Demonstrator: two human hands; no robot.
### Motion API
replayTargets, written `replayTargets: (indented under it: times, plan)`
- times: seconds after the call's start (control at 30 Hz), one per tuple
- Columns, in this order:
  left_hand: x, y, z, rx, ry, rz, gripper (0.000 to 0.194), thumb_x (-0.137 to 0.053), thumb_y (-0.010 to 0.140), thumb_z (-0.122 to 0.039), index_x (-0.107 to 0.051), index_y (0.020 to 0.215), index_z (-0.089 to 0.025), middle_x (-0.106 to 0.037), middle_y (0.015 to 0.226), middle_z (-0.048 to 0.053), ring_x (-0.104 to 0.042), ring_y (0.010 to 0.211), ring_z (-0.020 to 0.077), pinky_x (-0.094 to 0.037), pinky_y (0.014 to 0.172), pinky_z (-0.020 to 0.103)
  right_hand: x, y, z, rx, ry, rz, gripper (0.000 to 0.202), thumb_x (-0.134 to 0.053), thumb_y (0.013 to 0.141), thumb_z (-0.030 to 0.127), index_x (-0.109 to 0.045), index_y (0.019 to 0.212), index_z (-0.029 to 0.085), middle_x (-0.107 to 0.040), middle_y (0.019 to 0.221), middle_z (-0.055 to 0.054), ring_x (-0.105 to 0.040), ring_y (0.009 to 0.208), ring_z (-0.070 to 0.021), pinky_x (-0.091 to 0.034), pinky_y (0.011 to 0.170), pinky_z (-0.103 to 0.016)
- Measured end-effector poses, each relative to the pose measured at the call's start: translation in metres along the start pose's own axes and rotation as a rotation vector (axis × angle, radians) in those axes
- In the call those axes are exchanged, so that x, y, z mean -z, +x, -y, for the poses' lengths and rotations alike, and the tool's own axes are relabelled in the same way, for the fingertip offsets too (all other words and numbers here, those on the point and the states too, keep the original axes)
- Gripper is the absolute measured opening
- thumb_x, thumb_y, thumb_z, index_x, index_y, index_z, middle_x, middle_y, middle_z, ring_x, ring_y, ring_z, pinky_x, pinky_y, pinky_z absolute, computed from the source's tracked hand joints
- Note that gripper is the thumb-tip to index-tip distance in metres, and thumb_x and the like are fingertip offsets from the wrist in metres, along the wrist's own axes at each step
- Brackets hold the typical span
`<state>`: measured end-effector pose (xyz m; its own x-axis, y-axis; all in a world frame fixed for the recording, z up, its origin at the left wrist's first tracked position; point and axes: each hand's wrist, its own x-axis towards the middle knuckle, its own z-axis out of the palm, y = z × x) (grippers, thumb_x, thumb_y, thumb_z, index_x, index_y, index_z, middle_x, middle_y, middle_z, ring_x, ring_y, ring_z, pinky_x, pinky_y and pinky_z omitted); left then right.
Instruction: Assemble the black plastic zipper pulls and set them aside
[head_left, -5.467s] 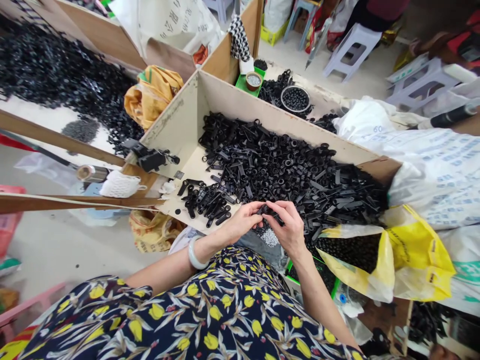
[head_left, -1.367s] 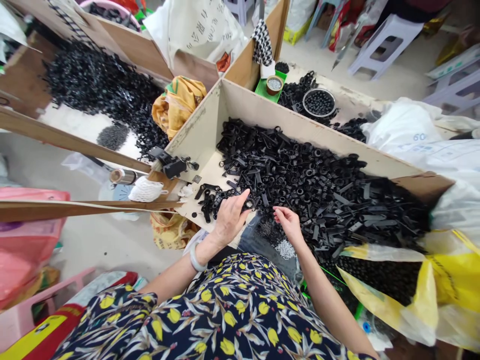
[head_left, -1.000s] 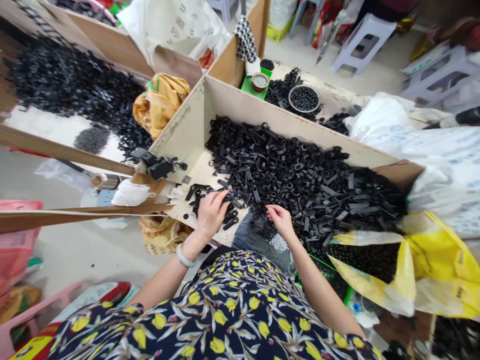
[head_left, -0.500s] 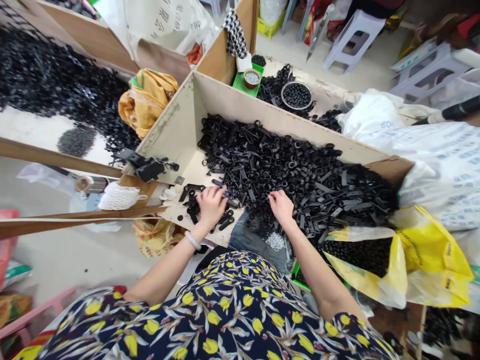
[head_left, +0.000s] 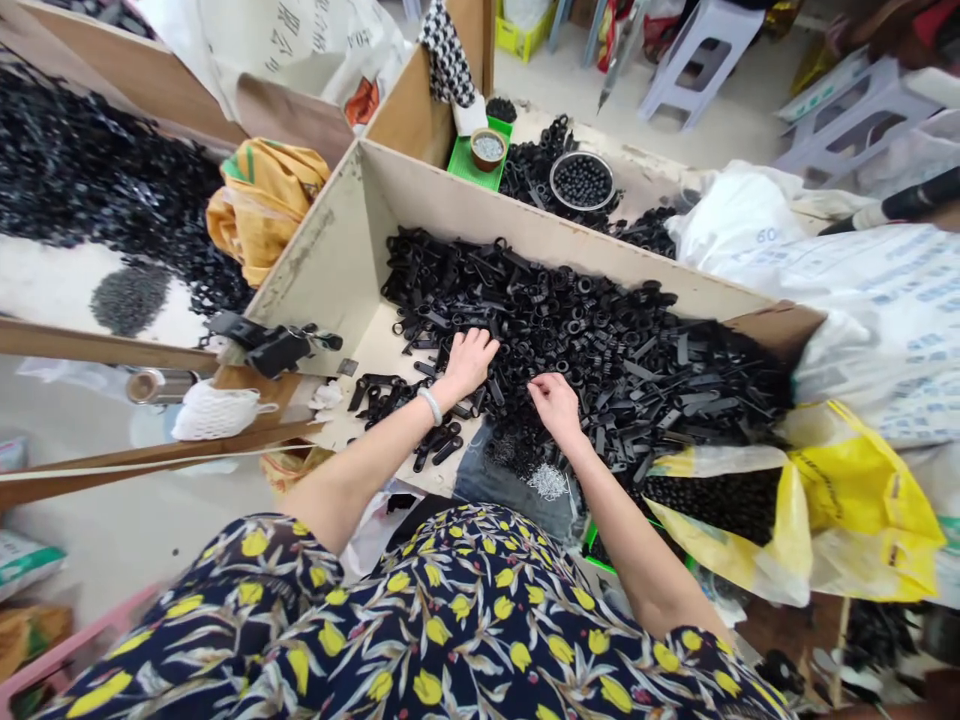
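Note:
Black plastic parts (head_left: 615,340) lie in a big heap inside a wooden-walled bin. My left hand (head_left: 469,362), with a pale bracelet at its wrist, reaches onto the heap's left part, fingers bent down and a little apart. Over the heap's front edge, my right hand (head_left: 555,405) is pinched at thumb and forefinger; whatever sits between those fingertips is too small to make out. Several longer black pieces (head_left: 442,445) are at the left on the pale board. Small silvery pins (head_left: 549,482) form a pile below my right hand, on a dark cloth (head_left: 502,480).
A wooden partition (head_left: 570,230) runs behind the heap. A black clamp-like device (head_left: 277,348) is fixed at the left wall. Beyond the partition are a metal bowl (head_left: 582,181) of black pieces and a green tray (head_left: 476,168). A yellow bag (head_left: 862,500) lies at the right.
My left hand has moved up and right, from the longer pieces onto the heap. The right hand stays almost in place, still pinched. The view has shifted slightly.

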<state>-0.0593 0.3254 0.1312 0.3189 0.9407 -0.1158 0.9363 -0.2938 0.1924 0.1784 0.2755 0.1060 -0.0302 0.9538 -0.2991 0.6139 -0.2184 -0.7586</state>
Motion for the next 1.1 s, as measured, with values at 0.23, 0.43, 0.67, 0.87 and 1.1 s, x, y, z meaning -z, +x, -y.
replayTargets:
  times: [0.23, 0.43, 0.67, 0.87, 1.1]
  plan:
    - [0.002, 0.019, 0.036, -0.437, -0.008, 0.131, 0.024, -0.047, 0.095, -0.005, -0.069, 0.095, -0.014, -0.065, 0.112, 0.018, -0.054, 0.112, 0.0298, -0.036, 0.096, 0.044, -0.002, -0.033, 0.001, -0.187, 0.623, -0.077, 0.060, -0.073, 0.074, 0.076, -0.070, 0.092, 0.019, -0.073, 0.085, -0.004, -0.074, 0.079, -0.0200, -0.064, 0.080, -0.039]
    - [0.010, 0.040, 0.044, -0.564, -0.076, 0.128, 0.021, -0.047, 0.099, -0.012, -0.065, 0.090, -0.018, -0.067, 0.098, 0.015, -0.053, 0.104, 0.0277, -0.033, 0.102, 0.046, 0.002, -0.052, 0.023, -0.265, 0.948, -0.103, 0.057, -0.092, 0.062, 0.063, -0.074, 0.095, 0.020, -0.074, 0.083, -0.002, -0.074, 0.076, -0.0173, -0.067, 0.080, -0.038]
    - [0.055, 0.010, -0.032, 0.039, -1.241, 0.060, 0.029, -0.060, 0.093, -0.027, -0.059, 0.122, -0.020, -0.062, 0.085, 0.001, -0.060, 0.084, 0.0190, -0.044, 0.089, 0.036, 0.051, -0.062, 0.066, -0.128, 1.098, -0.145, 0.044, -0.087, 0.079, 0.046, -0.078, 0.117, 0.027, -0.078, 0.111, -0.003, -0.074, 0.088, -0.0157, -0.064, 0.094, -0.037]
    - [0.101, -0.054, -0.106, 0.419, -2.300, 0.543, 0.028, -0.073, 0.086, -0.030, -0.067, 0.110, -0.018, -0.053, 0.073, -0.001, -0.050, 0.064, 0.0112, -0.040, 0.060, 0.023, 0.084, -0.073, 0.092, 0.210, 0.759, -0.237, 0.035, -0.081, 0.087, 0.043, -0.078, 0.119, 0.030, -0.068, 0.121, -0.005, -0.069, 0.101, -0.0188, -0.063, 0.095, -0.038]
    - [0.113, -0.090, -0.124, 0.415, -2.174, 0.380, 0.037, -0.082, 0.085, -0.031, -0.064, 0.115, -0.017, -0.058, 0.080, -0.001, -0.056, 0.065, 0.0086, -0.045, 0.060, 0.020, 0.090, -0.098, 0.102, 0.307, 0.676, -0.215, 0.038, -0.077, 0.093, 0.035, -0.073, 0.130, 0.032, -0.066, 0.114, -0.004, -0.067, 0.099, -0.0176, -0.063, 0.089, -0.034]
